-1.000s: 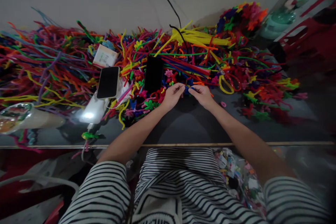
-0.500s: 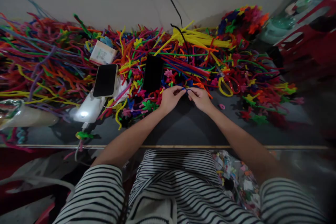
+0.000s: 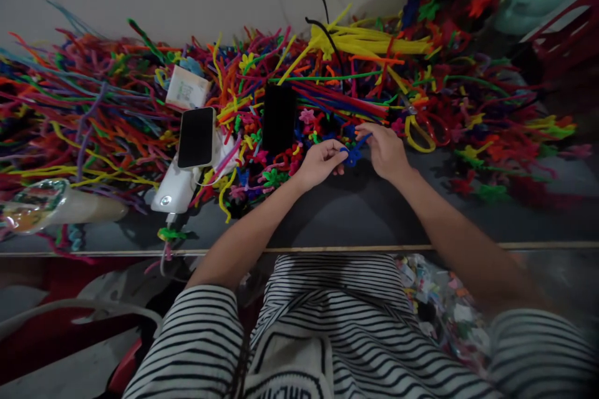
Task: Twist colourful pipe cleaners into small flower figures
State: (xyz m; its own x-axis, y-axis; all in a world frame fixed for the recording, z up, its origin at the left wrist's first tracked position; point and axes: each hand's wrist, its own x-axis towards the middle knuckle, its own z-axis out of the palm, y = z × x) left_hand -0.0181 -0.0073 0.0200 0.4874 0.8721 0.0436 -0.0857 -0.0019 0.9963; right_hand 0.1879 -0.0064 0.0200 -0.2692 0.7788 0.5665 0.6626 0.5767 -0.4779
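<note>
Bending a blue pipe cleaner [image 3: 352, 153] between 2 hands.
Left hand [image 3: 321, 164] pinches one end; right hand [image 3: 386, 149] grips the other; next twist likely needs steady tension.

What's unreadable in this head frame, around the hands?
- Blue pipe cleaner: too small to tell its shape; left hand and right hand cover its ends.
- White box: print too small to read.
- Bag at the left edge: cut off, glare hides its contents.
- Both phones: screens dark.
</note>
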